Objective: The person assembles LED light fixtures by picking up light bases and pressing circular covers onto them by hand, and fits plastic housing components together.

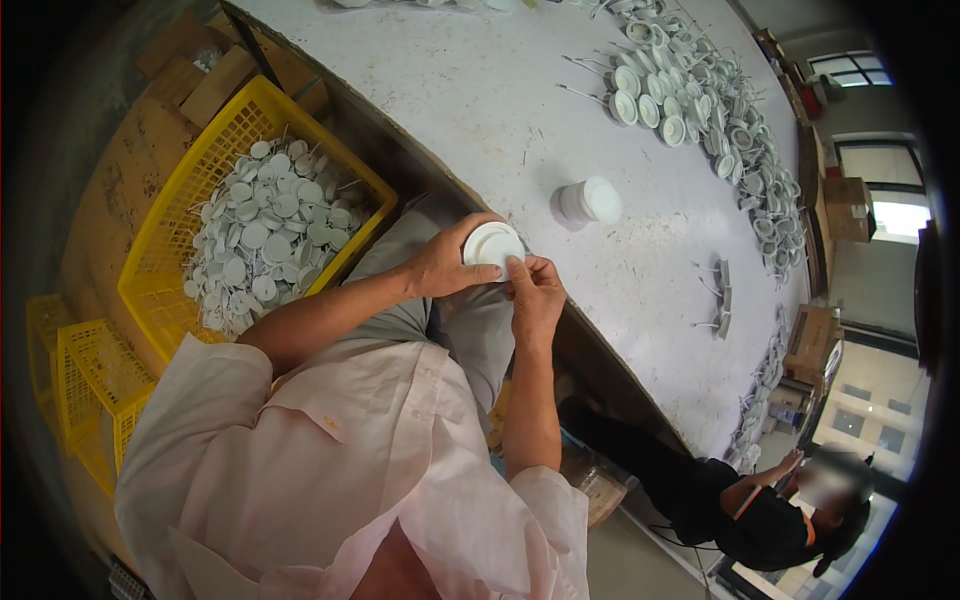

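Over my lap, beside the table edge, I hold a white round downlight [493, 250] with a raised ring on its face. My left hand [442, 262] is closed around its left side, thumb along the lower rim. The fingertips of my right hand [537, 292] pinch its lower right edge. A short white tub [590, 201] sits on the table just beyond my hands. To my left, a yellow basket [160, 262] holds a heap of round white discs [262, 225], some with thin wires.
The white table [450, 95] runs diagonally on my right. A long pile of white downlights [690, 105] lines its far side, and a few metal clip pieces [722, 298] lie nearer. Yellow crates [95, 375] and cardboard boxes [215, 85] stand at left. Another person [750, 510] sits at lower right.
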Motion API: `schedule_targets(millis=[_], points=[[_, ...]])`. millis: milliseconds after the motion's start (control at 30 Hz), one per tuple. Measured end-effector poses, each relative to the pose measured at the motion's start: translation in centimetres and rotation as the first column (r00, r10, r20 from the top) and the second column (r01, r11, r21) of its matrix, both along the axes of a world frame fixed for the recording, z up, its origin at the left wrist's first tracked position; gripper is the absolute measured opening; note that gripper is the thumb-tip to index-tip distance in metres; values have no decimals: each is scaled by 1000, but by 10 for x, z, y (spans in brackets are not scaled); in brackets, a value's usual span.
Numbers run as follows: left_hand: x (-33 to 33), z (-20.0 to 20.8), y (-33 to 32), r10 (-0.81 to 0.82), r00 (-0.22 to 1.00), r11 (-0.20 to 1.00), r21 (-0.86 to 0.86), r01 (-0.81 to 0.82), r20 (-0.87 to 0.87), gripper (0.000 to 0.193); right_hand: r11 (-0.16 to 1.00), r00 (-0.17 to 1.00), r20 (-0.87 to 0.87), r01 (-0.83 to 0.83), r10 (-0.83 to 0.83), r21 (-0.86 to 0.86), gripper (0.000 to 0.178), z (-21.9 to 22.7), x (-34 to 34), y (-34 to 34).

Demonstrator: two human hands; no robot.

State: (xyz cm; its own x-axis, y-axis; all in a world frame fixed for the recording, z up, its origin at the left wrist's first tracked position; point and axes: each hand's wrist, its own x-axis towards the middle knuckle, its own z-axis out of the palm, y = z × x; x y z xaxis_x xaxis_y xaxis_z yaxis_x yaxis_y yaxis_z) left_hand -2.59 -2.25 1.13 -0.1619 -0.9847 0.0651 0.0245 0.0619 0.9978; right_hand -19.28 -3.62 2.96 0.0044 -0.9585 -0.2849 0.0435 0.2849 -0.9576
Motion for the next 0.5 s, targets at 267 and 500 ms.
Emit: schedule_targets(millis=[267,500], points=[[-2,-7,5,11,1000,1000,6,-11,-7,52,1000,1000,-19,-20,20,-16,23,-2,12,3],[-6,1,4,-29,999,997,78,30,-18,45,998,996,82,-48,45,34,23,-16,4,3]])
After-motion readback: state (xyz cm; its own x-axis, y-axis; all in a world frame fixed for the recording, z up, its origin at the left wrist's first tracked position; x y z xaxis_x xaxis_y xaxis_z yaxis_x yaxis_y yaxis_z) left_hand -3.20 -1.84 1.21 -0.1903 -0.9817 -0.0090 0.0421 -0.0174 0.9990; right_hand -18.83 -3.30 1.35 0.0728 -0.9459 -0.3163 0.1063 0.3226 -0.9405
